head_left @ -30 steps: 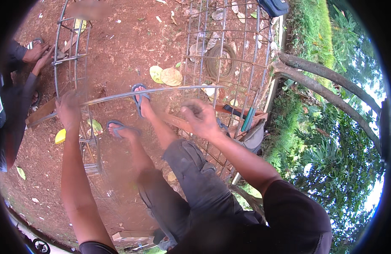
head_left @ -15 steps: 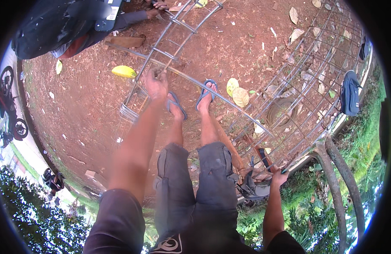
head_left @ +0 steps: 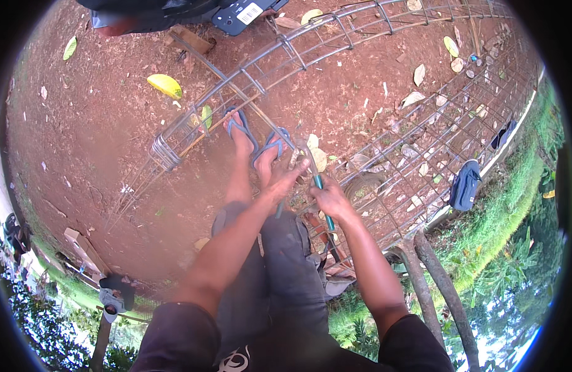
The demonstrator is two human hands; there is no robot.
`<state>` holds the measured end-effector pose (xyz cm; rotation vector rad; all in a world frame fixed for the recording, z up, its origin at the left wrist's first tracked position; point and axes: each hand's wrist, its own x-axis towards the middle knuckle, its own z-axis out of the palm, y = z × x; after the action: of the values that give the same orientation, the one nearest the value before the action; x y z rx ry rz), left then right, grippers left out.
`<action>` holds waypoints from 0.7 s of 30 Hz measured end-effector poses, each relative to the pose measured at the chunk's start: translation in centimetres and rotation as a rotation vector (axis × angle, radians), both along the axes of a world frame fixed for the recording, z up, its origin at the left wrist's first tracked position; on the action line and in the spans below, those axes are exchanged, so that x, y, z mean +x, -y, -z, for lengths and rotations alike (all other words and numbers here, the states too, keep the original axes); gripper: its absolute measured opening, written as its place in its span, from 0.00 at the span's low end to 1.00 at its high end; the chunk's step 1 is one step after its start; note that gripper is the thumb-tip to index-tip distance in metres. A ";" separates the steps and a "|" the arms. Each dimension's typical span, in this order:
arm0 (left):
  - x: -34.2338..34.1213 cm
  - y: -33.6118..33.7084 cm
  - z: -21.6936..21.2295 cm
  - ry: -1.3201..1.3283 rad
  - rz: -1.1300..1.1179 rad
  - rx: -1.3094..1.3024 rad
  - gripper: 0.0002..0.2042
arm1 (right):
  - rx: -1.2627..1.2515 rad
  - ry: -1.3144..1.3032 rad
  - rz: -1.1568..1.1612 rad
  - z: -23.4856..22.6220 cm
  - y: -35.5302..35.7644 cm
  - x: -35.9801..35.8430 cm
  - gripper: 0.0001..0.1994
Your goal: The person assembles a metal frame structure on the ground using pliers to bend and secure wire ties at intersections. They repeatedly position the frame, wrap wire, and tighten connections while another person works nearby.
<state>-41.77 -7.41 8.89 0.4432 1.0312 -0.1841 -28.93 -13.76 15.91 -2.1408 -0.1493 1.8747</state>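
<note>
Green-handled pincers (head_left: 317,180) are in front of my knees, their grey head beside the near end of a long steel bar (head_left: 270,124). My right hand (head_left: 333,199) is wrapped round one handle. My left hand (head_left: 288,180) is closed at the pincers, its fingers curled by the head; a second green handle end shows below its wrist. The bar crosses under or through a long rebar cage (head_left: 254,80) with square stirrups; which, I cannot tell. Several stirrups (head_left: 164,152) are bunched at the cage's near left end.
A rebar mesh (head_left: 416,164) lies to the right, with a dark blue bag (head_left: 465,185) at its edge. Another person (head_left: 156,15) is at the top left, beside a wooden block (head_left: 192,39). Two trunks (head_left: 444,285) stand lower right. Yellow leaves (head_left: 164,85) dot the soil.
My right hand has come from the lower right to the bar's end with the pincers. My left hand has left the cage and moved toward it. The view has shifted.
</note>
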 end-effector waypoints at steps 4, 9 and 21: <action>-2.4 -4.0 4.5 -0.239 0.135 0.209 0.38 | -0.055 -0.048 -0.431 1.8 -8.6 2.1 0.10; -2.0 -7.0 5.3 -0.309 0.073 0.157 0.38 | -0.116 -0.058 -0.589 4.2 -12.9 3.2 0.13; 0.2 -6.5 6.6 -0.230 -0.163 0.069 0.25 | -0.035 0.082 -0.579 6.7 -13.3 2.9 0.17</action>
<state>-41.61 -0.95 2.27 0.4040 1.2975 -0.0544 -26.05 -0.43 9.22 -2.3732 -0.8380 2.0783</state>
